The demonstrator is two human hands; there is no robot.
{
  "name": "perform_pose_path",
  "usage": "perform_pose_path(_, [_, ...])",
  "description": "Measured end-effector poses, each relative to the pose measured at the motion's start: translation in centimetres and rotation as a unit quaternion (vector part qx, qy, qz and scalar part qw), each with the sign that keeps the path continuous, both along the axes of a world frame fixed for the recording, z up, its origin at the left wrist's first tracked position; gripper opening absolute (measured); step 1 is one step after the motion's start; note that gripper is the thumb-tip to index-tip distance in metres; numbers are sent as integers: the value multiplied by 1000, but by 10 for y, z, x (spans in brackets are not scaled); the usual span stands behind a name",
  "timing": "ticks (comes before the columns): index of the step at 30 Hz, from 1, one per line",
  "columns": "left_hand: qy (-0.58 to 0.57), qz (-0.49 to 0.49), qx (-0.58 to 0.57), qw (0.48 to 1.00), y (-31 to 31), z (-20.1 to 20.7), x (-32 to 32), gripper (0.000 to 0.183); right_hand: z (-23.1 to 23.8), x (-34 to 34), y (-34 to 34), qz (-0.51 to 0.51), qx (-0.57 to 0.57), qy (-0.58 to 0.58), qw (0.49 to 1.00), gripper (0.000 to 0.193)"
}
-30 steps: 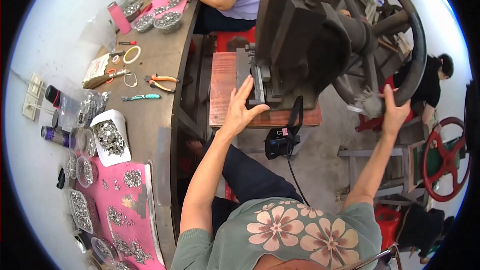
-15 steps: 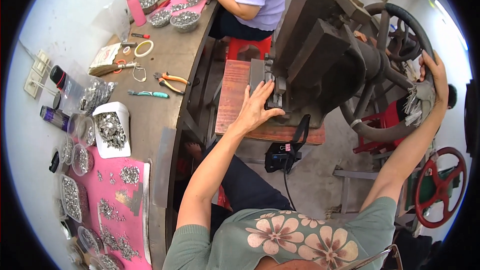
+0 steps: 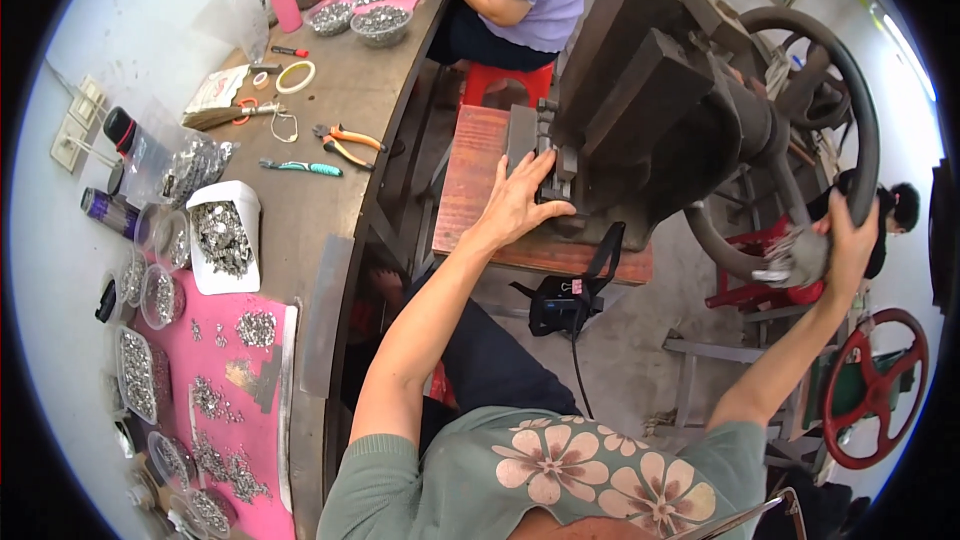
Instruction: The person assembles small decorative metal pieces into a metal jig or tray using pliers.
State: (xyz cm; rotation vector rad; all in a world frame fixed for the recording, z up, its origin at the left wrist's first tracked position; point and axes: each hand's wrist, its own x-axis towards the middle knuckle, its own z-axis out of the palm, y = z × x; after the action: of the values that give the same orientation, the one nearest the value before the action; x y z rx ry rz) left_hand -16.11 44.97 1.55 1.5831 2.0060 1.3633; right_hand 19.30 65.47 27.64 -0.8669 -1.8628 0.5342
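Several tubs (image 3: 380, 41) hold metal pieces (image 3: 142, 375); left hand (image 3: 515, 204) lies spread on press (image 3: 648, 110), right hand (image 3: 850, 235) grips wheel (image 3: 868, 120).

Top (image 3: 450, 485): grey-green, short slvs. Left slv (image 3: 385, 452) ends in a ribbed band w/ fine lines; right slv (image 3: 742, 445) same colour, hem hard to make out. Chest print = flowers (image 3: 553, 462), pale peach w/ brownish centres, rounded petals: 2 lg. ones side by side, smaller ones nearer the lap. Trousers (image 3: 510, 360) dk navy, look plain. Forearms (image 3: 425, 345) bare below slvs; left hand (image 3: 515, 205) & right hand (image 3: 850, 245) bare too. Glasses (image 3: 796, 514), only pt. of a thin frame visible at btm right.
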Motion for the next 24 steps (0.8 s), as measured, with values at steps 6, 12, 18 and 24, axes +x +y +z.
perform_pose_path(6, [0,3,-2,1000,3,-1,0,98,112,-49,70,60,-37,-176,982,37])
perform_pose_path(12, [2,-10,-14,1000,0,-1,-1,99,-9,-14,-14,-53,109,57,991,51])
perform_pose_path(18, [-15,-28,7,999,-16,9,-15,93,-20,4,-4,-72,74,-42,994,34])
perform_pose_path(24, [-274,71,165,945,-5,-12,-48,42,71,-26,57,-64,107,-160,979,60])
